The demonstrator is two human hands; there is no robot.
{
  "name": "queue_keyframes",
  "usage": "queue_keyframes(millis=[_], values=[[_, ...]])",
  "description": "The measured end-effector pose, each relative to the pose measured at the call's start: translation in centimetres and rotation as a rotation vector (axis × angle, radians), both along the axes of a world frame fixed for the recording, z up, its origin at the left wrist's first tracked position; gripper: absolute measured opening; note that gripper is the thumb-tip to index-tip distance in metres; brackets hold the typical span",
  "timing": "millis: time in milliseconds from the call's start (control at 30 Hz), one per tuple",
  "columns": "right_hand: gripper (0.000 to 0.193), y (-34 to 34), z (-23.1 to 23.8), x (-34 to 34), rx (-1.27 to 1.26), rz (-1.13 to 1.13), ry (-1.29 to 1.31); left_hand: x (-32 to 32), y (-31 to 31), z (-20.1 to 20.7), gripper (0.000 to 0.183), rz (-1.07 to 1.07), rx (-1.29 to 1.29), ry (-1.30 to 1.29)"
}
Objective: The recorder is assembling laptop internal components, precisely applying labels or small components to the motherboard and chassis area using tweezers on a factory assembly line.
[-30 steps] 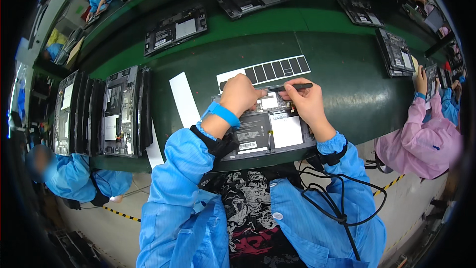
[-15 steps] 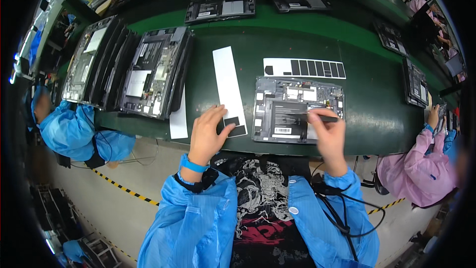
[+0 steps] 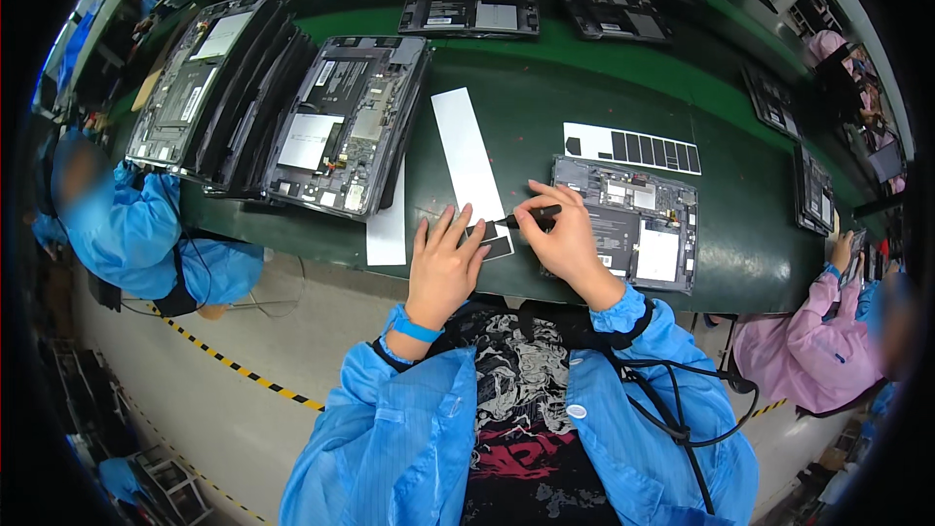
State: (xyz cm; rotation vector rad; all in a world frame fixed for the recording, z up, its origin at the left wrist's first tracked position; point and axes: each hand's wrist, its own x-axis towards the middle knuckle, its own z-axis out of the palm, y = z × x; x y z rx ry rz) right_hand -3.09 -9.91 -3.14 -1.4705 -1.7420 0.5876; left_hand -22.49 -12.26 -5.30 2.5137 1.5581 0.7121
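Observation:
My left hand (image 3: 440, 273) lies with fingers spread on the lower end of a long white backing sheet (image 3: 466, 141), holding it down against the table. Black rectangular stickers (image 3: 497, 246) sit on that end of the sheet. My right hand (image 3: 567, 245) pinches a pair of slim black tweezers (image 3: 539, 216), their tip at the stickers beside my left fingers. Just right of it lies an opened tablet-like device (image 3: 623, 229) with battery and circuit board exposed, its lower left partly hidden by my right hand. Behind the device is a second white sheet (image 3: 633, 148) bearing several black pads.
Several opened devices (image 3: 341, 127) lean in a row at the left, with another white strip (image 3: 387, 224) beside them. More devices (image 3: 469, 12) lie along the far side and right. Co-workers in blue (image 3: 141, 234) and pink (image 3: 794, 341) sit at either side. A black cable (image 3: 672, 409) hangs by my right arm.
My right hand has moved left with the tweezers, from over the opened device to the stickers on the white sheet. My left hand stays on that sheet. The whole view has shifted slightly.

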Motion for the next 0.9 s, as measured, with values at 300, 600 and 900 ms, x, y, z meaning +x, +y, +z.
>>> queue_keyframes(millis=[300,600,900], values=[[0.019,0.4,-0.5,0.1,-0.046,0.009,0.111,-0.3,0.1,-0.3,0.033,-0.006,0.005,-0.028],[0.019,0.4,0.0,0.0,-0.132,0.041,0.062,-0.2,0.2,-0.2,0.033,-0.004,-0.007,-0.027],[0.014,-0.8,1.4,2.8,-0.14,0.034,0.417,-0.1,0.3,0.5,0.033,-0.031,-0.037,-0.011]])
